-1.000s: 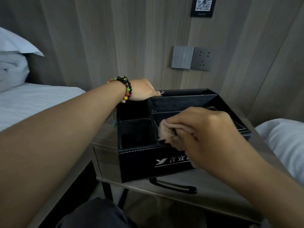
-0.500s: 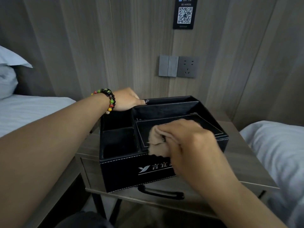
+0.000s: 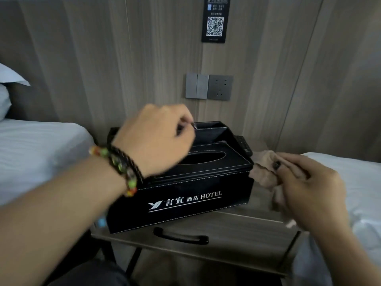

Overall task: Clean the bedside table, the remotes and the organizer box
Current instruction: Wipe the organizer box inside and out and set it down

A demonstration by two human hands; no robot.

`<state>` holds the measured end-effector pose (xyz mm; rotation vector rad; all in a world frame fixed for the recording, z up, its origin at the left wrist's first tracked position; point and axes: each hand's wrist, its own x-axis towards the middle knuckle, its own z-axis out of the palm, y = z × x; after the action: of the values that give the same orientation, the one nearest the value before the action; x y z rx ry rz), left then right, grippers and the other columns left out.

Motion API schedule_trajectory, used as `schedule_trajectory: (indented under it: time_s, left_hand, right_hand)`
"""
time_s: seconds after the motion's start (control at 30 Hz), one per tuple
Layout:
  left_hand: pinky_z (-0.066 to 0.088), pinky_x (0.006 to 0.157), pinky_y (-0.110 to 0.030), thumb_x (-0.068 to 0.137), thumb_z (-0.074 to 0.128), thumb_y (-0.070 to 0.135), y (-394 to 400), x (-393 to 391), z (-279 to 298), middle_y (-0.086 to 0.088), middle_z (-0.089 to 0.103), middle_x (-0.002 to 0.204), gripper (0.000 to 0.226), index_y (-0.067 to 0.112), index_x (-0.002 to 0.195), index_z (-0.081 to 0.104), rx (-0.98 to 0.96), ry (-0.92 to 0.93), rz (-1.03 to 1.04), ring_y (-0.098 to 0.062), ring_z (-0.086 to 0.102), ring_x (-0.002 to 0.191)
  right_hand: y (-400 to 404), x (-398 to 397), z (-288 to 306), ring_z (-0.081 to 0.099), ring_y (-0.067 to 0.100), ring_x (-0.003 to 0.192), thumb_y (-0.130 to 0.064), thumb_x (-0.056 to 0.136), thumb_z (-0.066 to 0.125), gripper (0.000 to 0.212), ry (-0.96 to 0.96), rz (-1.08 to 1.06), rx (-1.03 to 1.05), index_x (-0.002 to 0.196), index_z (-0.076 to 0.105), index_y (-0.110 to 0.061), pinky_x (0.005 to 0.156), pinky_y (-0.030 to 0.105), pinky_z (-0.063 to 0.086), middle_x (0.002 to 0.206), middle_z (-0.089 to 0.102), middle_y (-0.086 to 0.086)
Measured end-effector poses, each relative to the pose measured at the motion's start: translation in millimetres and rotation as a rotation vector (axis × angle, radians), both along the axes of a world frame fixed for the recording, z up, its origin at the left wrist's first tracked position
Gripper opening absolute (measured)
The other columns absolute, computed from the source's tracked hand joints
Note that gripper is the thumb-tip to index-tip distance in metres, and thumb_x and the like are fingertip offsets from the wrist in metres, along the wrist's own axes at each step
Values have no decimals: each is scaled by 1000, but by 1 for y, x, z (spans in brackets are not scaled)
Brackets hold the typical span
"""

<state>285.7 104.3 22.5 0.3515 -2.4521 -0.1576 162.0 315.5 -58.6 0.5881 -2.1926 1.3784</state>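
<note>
The black organizer box (image 3: pixel 185 195) sits on the bedside table (image 3: pixel 237 226), its long axis running left to right with the white "HOTEL" lettering on the wall that faces the camera. Its lid nearest the camera has an oval tissue slot (image 3: pixel 204 157) that shows only dark inside; behind that are open-topped compartments (image 3: pixel 212 131), and their contents cannot be made out. A black remote (image 3: pixel 244 145) lies just beside the box's right rear corner, its length pointing from the wall toward the camera, buttons up. The left hand (image 3: pixel 156 139), with a beaded bracelet (image 3: pixel 117 168) at the wrist, hovers over the left part of the box, fingers curled in and blurred; whether they touch the box's rear rim cannot be told. The right hand (image 3: pixel 309 186) is to the right of the box, over the table, gripping a crumpled beige cloth (image 3: pixel 266 168) whose edge touches the box's right end. A black drawer handle (image 3: pixel 181 236) sits below the box.
</note>
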Motion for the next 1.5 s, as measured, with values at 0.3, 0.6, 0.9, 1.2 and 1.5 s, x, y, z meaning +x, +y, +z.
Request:
schedule_trajectory:
  time_s: [0.3, 0.6, 0.9, 1.2, 1.5]
  left_hand:
    - [47, 95, -34, 92, 9, 56, 18, 1, -71, 7, 66, 123, 69, 26, 121, 64, -223, -232, 92, -12, 59, 118]
    - [53, 87, -32, 90, 22, 59, 15, 4, -71, 2, 69, 119, 66, 19, 120, 65, -245, -327, 61, -14, 61, 117]
    - [56, 64, -26, 88, 34, 52, 19, 4, -68, 2, 75, 96, 52, 18, 100, 72, -325, -364, 90, -14, 71, 93]
    - [35, 108, -30, 96, 22, 55, 22, 3, -71, 1, 51, 141, 59, 18, 135, 45, -248, -319, 49, -15, 40, 136]
    - [48, 97, -35, 99, 29, 47, 4, 12, -55, 1, 62, 129, 41, 32, 131, 52, -113, -298, -63, -16, 59, 117]
  right_hand:
    - [-36, 12, -3, 63, 22, 82, -2, 83, 55, 21, 333, 183, 255, 90, 72, -13, 72, 32, 52, 88, 69, 2]
    - [-91, -19, 63, 61, 32, 82, 0, 82, 58, 23, 228, 231, 801, 102, 66, -7, 71, 40, 55, 92, 62, 12]
    - [-104, -17, 67, 64, 28, 82, -4, 85, 57, 23, 150, 308, 807, 101, 70, -14, 72, 37, 58, 93, 64, 10]
    - [-72, -15, 41, 67, 20, 78, -8, 79, 66, 18, 181, 202, 570, 90, 73, -21, 74, 25, 55, 86, 71, 4]
    - [-79, 28, -46, 61, 14, 106, 2, 86, 61, 21, 301, -100, -482, 105, 68, -2, 97, 19, 46, 106, 67, 7]
